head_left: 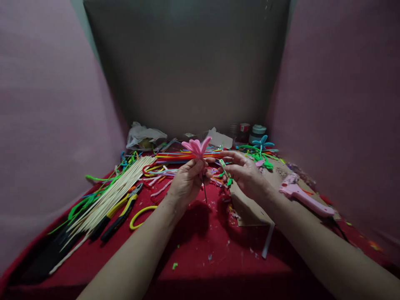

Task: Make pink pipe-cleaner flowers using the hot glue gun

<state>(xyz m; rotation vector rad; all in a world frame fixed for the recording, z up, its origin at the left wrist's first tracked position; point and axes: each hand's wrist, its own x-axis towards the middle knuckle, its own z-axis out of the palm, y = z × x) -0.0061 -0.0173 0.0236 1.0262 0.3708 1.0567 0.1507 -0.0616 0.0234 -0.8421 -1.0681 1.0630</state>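
Observation:
My left hand (189,179) is closed around the base of a pink fuzzy pipe-cleaner flower (196,148), its petals pointing up and spreading. A thin dark stem (205,193) hangs down below the fingers. Just to the right, my right hand (245,173) is raised with thumb and fingers apart, its fingertips turned toward the flower. A small yellow-green piece (223,164) shows by those fingertips; I cannot tell whether it is touched or lies behind them.
Left of my arm lie wooden sticks (115,193), yellow-black pliers (120,212) and a yellow ring handle (137,218). Colored pipe cleaners (178,157) stretch behind. To the right are cardboard (250,210), a pink glue gun (304,198), a blue flower (262,143) and a jar (258,132).

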